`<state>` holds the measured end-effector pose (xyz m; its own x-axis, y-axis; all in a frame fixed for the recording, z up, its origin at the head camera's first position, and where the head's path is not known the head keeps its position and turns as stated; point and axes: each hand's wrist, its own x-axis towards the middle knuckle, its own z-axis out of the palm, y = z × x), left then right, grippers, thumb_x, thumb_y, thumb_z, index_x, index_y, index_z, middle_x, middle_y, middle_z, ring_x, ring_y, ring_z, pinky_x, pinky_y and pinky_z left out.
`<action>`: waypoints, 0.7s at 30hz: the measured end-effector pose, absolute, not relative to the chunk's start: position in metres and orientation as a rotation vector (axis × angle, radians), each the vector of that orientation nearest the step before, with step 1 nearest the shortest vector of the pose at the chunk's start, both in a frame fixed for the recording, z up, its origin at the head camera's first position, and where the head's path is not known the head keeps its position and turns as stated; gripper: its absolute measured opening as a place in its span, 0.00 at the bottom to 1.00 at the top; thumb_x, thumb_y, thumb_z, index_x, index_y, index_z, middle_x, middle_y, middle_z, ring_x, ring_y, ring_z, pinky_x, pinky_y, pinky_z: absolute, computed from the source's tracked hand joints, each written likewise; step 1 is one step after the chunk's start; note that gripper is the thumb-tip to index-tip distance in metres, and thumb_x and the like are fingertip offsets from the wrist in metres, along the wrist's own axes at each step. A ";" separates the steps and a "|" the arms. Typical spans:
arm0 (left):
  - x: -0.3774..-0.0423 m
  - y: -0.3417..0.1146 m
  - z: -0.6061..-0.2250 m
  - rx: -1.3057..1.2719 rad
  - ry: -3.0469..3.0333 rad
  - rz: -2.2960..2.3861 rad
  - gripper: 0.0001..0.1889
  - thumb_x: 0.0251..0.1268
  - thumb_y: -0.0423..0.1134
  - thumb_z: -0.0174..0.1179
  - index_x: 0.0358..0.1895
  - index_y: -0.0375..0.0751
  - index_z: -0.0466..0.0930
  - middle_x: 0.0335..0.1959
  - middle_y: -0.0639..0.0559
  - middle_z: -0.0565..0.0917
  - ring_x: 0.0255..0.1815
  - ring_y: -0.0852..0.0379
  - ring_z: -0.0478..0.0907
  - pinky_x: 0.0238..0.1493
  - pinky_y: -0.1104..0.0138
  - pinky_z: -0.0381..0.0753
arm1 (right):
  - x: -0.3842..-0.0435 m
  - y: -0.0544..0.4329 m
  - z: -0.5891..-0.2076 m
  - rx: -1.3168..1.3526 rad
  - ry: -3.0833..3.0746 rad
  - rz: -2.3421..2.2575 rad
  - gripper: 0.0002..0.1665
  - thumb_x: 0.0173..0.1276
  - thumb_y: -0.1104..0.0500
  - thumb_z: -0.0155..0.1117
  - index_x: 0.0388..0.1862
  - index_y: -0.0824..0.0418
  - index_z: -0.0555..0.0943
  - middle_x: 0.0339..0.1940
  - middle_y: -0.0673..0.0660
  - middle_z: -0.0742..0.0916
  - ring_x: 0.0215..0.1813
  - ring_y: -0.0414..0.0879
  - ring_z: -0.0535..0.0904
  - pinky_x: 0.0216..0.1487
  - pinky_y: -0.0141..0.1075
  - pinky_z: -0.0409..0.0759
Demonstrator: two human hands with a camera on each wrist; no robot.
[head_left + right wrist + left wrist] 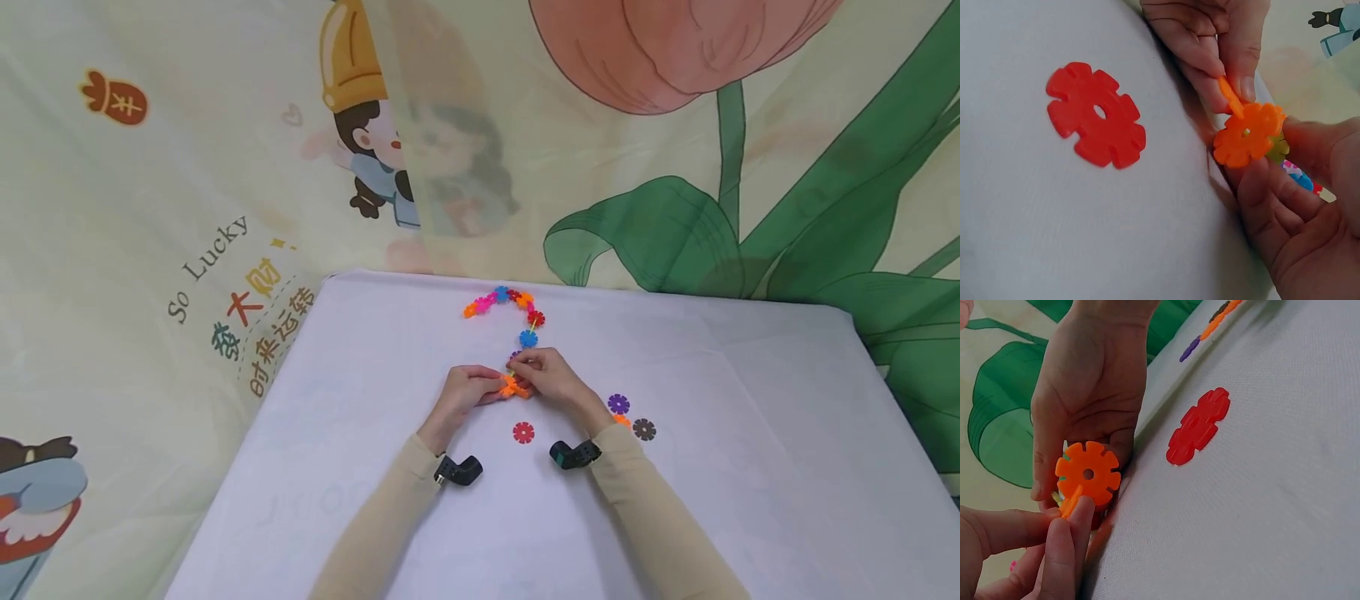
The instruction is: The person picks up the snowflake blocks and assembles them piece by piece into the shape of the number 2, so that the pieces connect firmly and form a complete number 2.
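A curved chain of notched plastic interlocking discs (528,338), in several colours, runs from the back of the table to the hands. My left hand (465,392) pinches an orange disc (1230,97) between thumb and fingers. That disc stands edge-on against a second orange disc (1088,464) at the near end of the chain. My right hand (553,375) grips the chain's near end behind this second disc, beside a yellow-green disc (1279,149). How deeply the notches are engaged is hard to see. A loose red disc (522,432) lies flat in front of the hands.
To the right of the right wrist lie a purple disc (618,404), a dark grey disc (644,430) and an orange disc (621,421), partly covered by the sleeve. The white-covered table (750,467) meets a printed cloth backdrop (480,242) at its far edge.
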<state>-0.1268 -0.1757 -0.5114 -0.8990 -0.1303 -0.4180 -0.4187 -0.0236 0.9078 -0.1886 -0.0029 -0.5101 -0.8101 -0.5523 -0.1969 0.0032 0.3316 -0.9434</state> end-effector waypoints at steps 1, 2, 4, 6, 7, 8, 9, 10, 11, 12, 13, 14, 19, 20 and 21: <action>-0.127 -0.176 -0.511 -0.587 2.033 2.026 0.11 0.65 0.29 0.63 0.47 0.27 0.83 0.43 0.39 0.85 0.36 0.55 0.86 0.42 0.67 0.84 | -0.189 -0.002 -0.511 -0.482 2.109 -1.495 0.14 0.75 0.60 0.57 0.51 0.68 0.82 0.32 0.56 0.85 0.31 0.45 0.79 0.34 0.29 0.80; -0.127 -0.176 -0.510 -0.589 2.033 2.021 0.11 0.65 0.29 0.63 0.47 0.27 0.83 0.43 0.39 0.85 0.36 0.55 0.85 0.42 0.68 0.84 | -0.189 -0.001 -0.511 -0.483 2.101 -1.500 0.14 0.76 0.60 0.56 0.51 0.68 0.82 0.32 0.57 0.85 0.31 0.45 0.79 0.34 0.30 0.80; -0.127 -0.176 -0.510 -0.592 2.031 2.016 0.11 0.65 0.30 0.64 0.47 0.27 0.83 0.43 0.40 0.85 0.36 0.56 0.85 0.42 0.68 0.84 | -0.190 0.000 -0.513 -0.471 2.085 -1.510 0.15 0.77 0.60 0.55 0.52 0.69 0.82 0.34 0.58 0.85 0.32 0.46 0.79 0.34 0.30 0.80; -0.127 -0.176 -0.509 -0.592 2.025 2.013 0.11 0.65 0.30 0.64 0.47 0.27 0.83 0.43 0.39 0.85 0.36 0.55 0.86 0.42 0.68 0.84 | -0.192 0.001 -0.515 -0.458 2.069 -1.514 0.15 0.77 0.60 0.53 0.53 0.69 0.81 0.36 0.58 0.85 0.32 0.46 0.80 0.34 0.30 0.81; -0.127 -0.176 -0.508 -0.592 2.021 2.014 0.11 0.65 0.30 0.64 0.47 0.27 0.83 0.43 0.39 0.85 0.36 0.55 0.86 0.42 0.68 0.84 | -0.192 0.002 -0.516 -0.459 2.064 -1.516 0.15 0.78 0.61 0.52 0.53 0.69 0.81 0.36 0.59 0.85 0.32 0.46 0.80 0.34 0.30 0.81; -0.127 -0.176 -0.508 -0.591 2.015 2.015 0.11 0.65 0.30 0.64 0.47 0.27 0.83 0.43 0.39 0.84 0.36 0.55 0.86 0.42 0.68 0.84 | -0.193 0.002 -0.516 -0.451 2.056 -1.522 0.15 0.78 0.62 0.51 0.53 0.69 0.81 0.36 0.59 0.85 0.32 0.46 0.80 0.33 0.31 0.81; -0.127 -0.176 -0.507 -0.588 2.013 2.015 0.11 0.65 0.31 0.64 0.47 0.27 0.82 0.43 0.39 0.84 0.36 0.55 0.86 0.43 0.68 0.84 | -0.193 0.002 -0.516 -0.442 2.052 -1.525 0.15 0.77 0.63 0.51 0.53 0.69 0.81 0.37 0.59 0.85 0.32 0.46 0.80 0.33 0.31 0.81; -0.126 -0.176 -0.507 -0.588 2.013 2.011 0.11 0.65 0.31 0.64 0.47 0.27 0.82 0.43 0.39 0.84 0.36 0.55 0.86 0.43 0.67 0.84 | -0.194 0.002 -0.516 -0.435 2.047 -1.527 0.15 0.77 0.63 0.51 0.53 0.69 0.81 0.37 0.60 0.85 0.32 0.46 0.80 0.33 0.31 0.81; -0.126 -0.176 -0.506 -0.589 2.012 2.007 0.11 0.66 0.31 0.64 0.46 0.27 0.82 0.43 0.40 0.84 0.35 0.56 0.86 0.43 0.67 0.84 | -0.194 0.002 -0.516 -0.427 2.044 -1.526 0.15 0.76 0.64 0.50 0.52 0.69 0.81 0.37 0.60 0.85 0.32 0.47 0.80 0.33 0.31 0.81; -0.126 -0.176 -0.505 -0.588 2.009 2.006 0.11 0.66 0.32 0.64 0.46 0.28 0.82 0.43 0.40 0.84 0.35 0.56 0.86 0.43 0.67 0.84 | -0.195 0.003 -0.516 -0.423 2.044 -1.526 0.15 0.76 0.65 0.50 0.52 0.68 0.81 0.37 0.59 0.85 0.32 0.47 0.80 0.32 0.31 0.81; -0.126 -0.176 -0.505 -0.586 2.012 2.001 0.11 0.66 0.32 0.64 0.46 0.28 0.81 0.42 0.40 0.84 0.35 0.56 0.85 0.42 0.67 0.84 | -0.195 0.003 -0.516 -0.419 2.045 -1.527 0.15 0.75 0.65 0.50 0.52 0.68 0.82 0.36 0.59 0.85 0.32 0.47 0.80 0.32 0.31 0.81; -0.126 -0.177 -0.505 -0.583 2.014 1.997 0.11 0.66 0.32 0.64 0.46 0.28 0.81 0.42 0.40 0.84 0.34 0.56 0.85 0.42 0.67 0.84 | -0.195 0.003 -0.516 -0.413 2.047 -1.528 0.15 0.75 0.66 0.50 0.51 0.68 0.82 0.36 0.59 0.86 0.32 0.47 0.81 0.32 0.31 0.80; -0.127 -0.178 -0.507 -0.578 2.012 1.992 0.09 0.66 0.32 0.63 0.44 0.28 0.81 0.41 0.41 0.83 0.33 0.57 0.85 0.41 0.68 0.84 | -0.196 0.004 -0.515 -0.465 2.060 -1.520 0.16 0.73 0.68 0.48 0.51 0.69 0.81 0.36 0.59 0.87 0.32 0.47 0.80 0.32 0.32 0.79; -0.128 -0.178 -0.507 -0.582 2.011 1.992 0.09 0.66 0.32 0.63 0.44 0.29 0.81 0.41 0.41 0.83 0.33 0.57 0.85 0.41 0.68 0.84 | -0.195 0.005 -0.514 -0.480 2.067 -1.514 0.16 0.73 0.68 0.48 0.51 0.69 0.81 0.36 0.58 0.87 0.32 0.46 0.80 0.32 0.31 0.79; -0.128 -0.179 -0.508 -0.585 2.010 1.992 0.09 0.66 0.32 0.63 0.44 0.29 0.80 0.41 0.41 0.83 0.33 0.57 0.85 0.42 0.68 0.84 | -0.195 0.005 -0.514 -0.502 2.076 -1.506 0.16 0.73 0.69 0.48 0.51 0.69 0.81 0.35 0.58 0.87 0.33 0.46 0.80 0.32 0.31 0.79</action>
<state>-0.1276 -0.1785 -0.5077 -0.8878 -0.1054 -0.4480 -0.4489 -0.0163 0.8934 -0.1953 0.0050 -0.5137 -0.7950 -0.5746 -0.1943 0.0062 0.3126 -0.9499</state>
